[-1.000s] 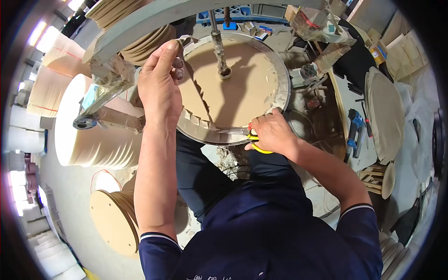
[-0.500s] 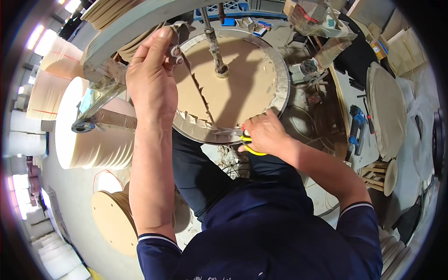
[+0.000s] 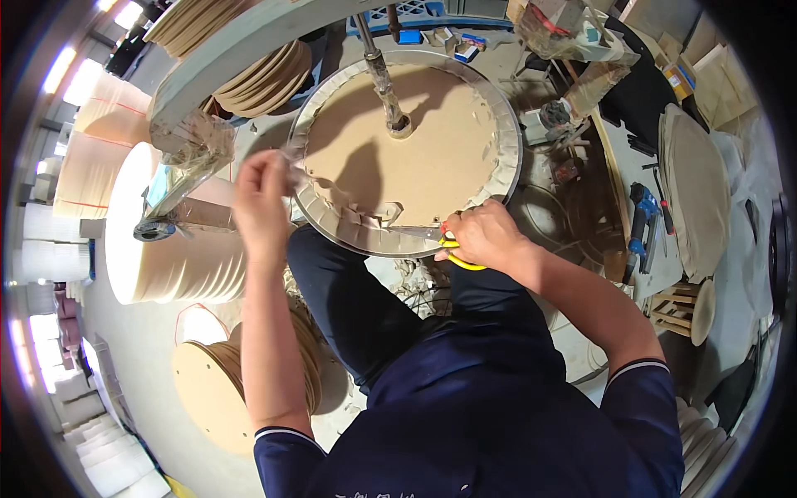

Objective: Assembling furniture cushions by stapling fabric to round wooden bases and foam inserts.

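A round tan board (image 3: 432, 174) sits before me inside a metal ring, with pleated pale fabric (image 3: 506, 137) folded over its rim. My right hand (image 3: 486, 235) grips scissors (image 3: 422, 233) with yellow and red handles at the near rim; their blades point left over the fabric. At the left rim, my left hand (image 3: 264, 191) is closed and smeared by motion, pinching a blurred strip of fabric (image 3: 295, 172). Small cut flaps (image 3: 365, 217) stand up from the fabric along the near left edge. A metal rod (image 3: 383, 87) stands down onto the board's middle.
A grey machine arm (image 3: 207, 62) crosses the upper left. Several round boards (image 3: 270, 79) are stacked behind it, and more (image 3: 207, 386) stand at lower left beside large white rolls (image 3: 137, 224). At right, a blue power tool (image 3: 641, 220) lies on a bench. Scraps (image 3: 407, 286) litter the floor.
The fabric strip that stretched from my left hand to the scissors no longer spans the board. My left hand has dropped toward the left rim; the right hand with the scissors has barely shifted.
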A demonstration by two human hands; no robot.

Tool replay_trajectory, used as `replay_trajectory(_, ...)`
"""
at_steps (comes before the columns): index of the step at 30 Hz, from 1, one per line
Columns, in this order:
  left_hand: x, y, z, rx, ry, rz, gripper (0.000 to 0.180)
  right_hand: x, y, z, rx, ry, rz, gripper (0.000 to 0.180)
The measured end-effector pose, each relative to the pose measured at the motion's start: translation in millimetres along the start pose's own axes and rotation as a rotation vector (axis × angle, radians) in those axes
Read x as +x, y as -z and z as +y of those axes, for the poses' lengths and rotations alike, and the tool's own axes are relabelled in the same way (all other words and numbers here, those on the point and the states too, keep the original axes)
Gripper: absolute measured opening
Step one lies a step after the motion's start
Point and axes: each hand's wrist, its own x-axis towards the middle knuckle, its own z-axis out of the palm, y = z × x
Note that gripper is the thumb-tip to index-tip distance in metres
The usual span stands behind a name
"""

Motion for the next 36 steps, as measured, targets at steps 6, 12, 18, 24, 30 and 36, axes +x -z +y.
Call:
replay_trajectory(6,-53.3,-35.2,-51.3,0.551,-0.359,-0.561,0.034,-7.5,-0.2,16.6,-0.071,0.065,0.011,0.057)
replay_trajectory(12,-54.7,-52.2,-57.1,0.574,-0.257,-0.653,0.017,-14.0,17.6,21.0,-0.16,0.027,-0.104,0.067)
replay_trajectory(18,-55.7,-57.6,-70.3,0.4,-0.077,-0.696,0.008,-5.3,22.4,10.4,-0.166,0.049,-0.056,0.067)
replay_trajectory(24,-60.1,-60.9,-77.6,0.307,-0.07,-0.684,0.006,-1.8,-1.7,9.8,-0.096,0.055,-0.07,0.062)
replay_trajectory(30,-66.6,-65.9,-81.7,0.194,-0.013,-0.593,0.008,-11.3,18.6,5.5,-0.156,0.046,0.006,0.06)
replay_trajectory(36,-78.4,-77.8,-79.2,0.169,0.086,-0.507,0.009,-4.0,3.5,10.0,-0.086,0.029,-0.155,0.063)
